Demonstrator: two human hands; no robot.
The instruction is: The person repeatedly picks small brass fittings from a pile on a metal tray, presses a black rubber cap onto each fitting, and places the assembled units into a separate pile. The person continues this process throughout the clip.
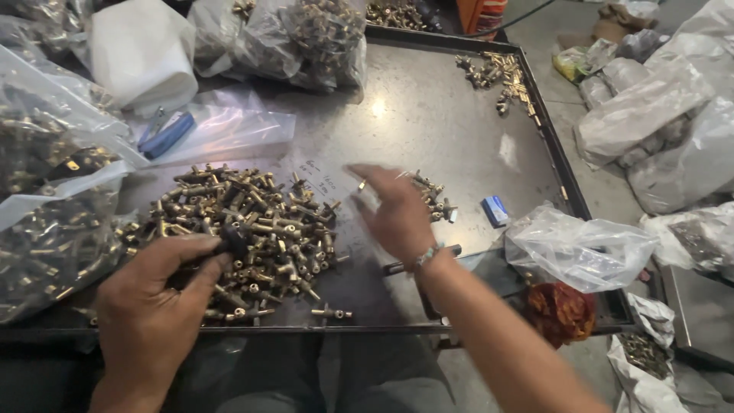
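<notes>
1. Fingers of the left hand are curled narrow around a small dark fitting, pinched between thumb and forefinger at the near edge of the big brass pile. Keeping that pinch near the tip seems wise, so the piece does not twist out.
2. Right hand hovers just right of the pile, its fingers spread wide and somewhat blurred. I cannot tell whether a small brass piece sits at the fingertips; nothing is clearly gripped.
3. Beyond the right hand, further right of the pile, lies a smaller cluster of fittings. Keeping the two heaps apart looks sensible, since the pieces look alike.
4. One stray fitting lies just right of the pile's near corner, close to the tray's front rim. It could roll off if brushed by a wrist.
5. A dark metal rod rests under the right wrist, right of the pile. A small blue box sits well to the right of the pile.
6. Left of the pile, clear bags of fittings crowd the tray edge; a careless elbow might tip them.
</notes>
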